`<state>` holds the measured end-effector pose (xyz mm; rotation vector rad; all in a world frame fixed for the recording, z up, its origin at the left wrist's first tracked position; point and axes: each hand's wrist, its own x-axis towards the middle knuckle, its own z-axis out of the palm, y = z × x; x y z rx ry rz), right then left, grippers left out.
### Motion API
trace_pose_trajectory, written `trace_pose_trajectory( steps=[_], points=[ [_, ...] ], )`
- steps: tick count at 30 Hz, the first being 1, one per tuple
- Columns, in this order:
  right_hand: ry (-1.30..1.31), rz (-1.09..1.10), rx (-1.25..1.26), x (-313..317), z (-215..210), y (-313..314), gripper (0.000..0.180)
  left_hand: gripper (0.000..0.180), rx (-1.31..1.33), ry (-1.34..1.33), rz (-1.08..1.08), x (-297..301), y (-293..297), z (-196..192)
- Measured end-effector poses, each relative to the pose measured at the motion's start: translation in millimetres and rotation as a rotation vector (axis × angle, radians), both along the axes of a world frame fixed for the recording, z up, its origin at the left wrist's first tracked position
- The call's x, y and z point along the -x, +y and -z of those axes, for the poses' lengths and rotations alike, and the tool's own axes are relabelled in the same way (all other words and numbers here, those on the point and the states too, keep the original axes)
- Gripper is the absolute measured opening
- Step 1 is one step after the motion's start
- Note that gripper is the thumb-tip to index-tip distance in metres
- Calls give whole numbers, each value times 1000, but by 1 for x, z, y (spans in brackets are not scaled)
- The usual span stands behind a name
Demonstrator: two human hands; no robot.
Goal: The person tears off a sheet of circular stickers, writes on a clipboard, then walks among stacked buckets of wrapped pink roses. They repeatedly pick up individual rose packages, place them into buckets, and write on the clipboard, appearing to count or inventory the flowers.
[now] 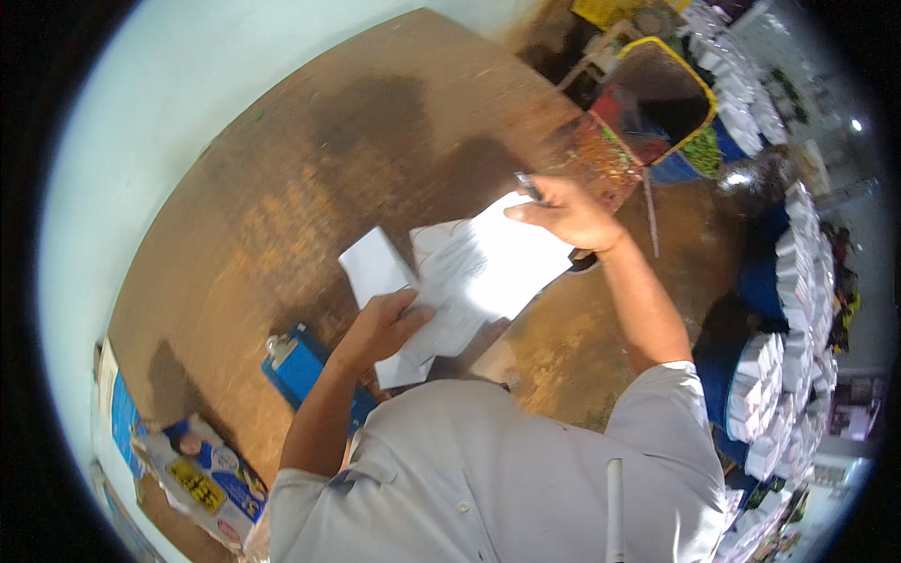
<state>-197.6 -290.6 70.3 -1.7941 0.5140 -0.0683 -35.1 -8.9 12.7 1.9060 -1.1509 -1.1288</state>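
Note:
Several sheets of white paper [450, 272] are held between my two hands, above a brown tabletop. My left hand [385, 328] pinches them at the lower left, thumb on top. One sheet [374, 261] sticks out separately to the left. With my right hand [568, 216] I grip the upper right edge of the papers, and a dark pen [527, 186] juts out from the same fingers. Strong light washes out part of the top sheet. A blue clipboard [305, 366] with a metal clip lies left of my left forearm, partly hidden by it.
The worn brown table [282, 206] meets a pale wall on the left. A printed bag [206, 479] sits at the lower left. A yellow-rimmed bin [657, 98] stands at the upper right. Stacked white containers [798, 300] line the right side, near blue drums.

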Motion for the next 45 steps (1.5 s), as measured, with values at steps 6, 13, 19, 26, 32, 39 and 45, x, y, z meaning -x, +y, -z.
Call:
trace_pose_trajectory(
  steps=[6, 13, 19, 26, 32, 39, 45],
  points=[
    [-281, 164, -123, 9, 40, 0, 11, 26, 184, 240, -88, -8, 10, 5],
    [-636, 709, -327, 53, 38, -33, 17, 28, 126, 184, -268, -30, 27, 16],
    [-254, -148, -259, -3, 40, 49, 20, 24, 323, -31, -50, -23, -3, 12],
    [-206, -251, 171, -32, 32, 74, 29, 13, 158, 401, -163, -14, 1, 5],
    [-253, -35, 37, -28, 20, 56, 32, 18, 106, 347, -60, -18, 19, 22],
    [-200, -92, 130, -11, 41, 27, 23, 32, 190, 106, -83, -14, 24, 2],
    [-596, 719, -288, 11, 34, -11, 19, 30, 219, 58, -170, -33, 35, 1]
  ],
)
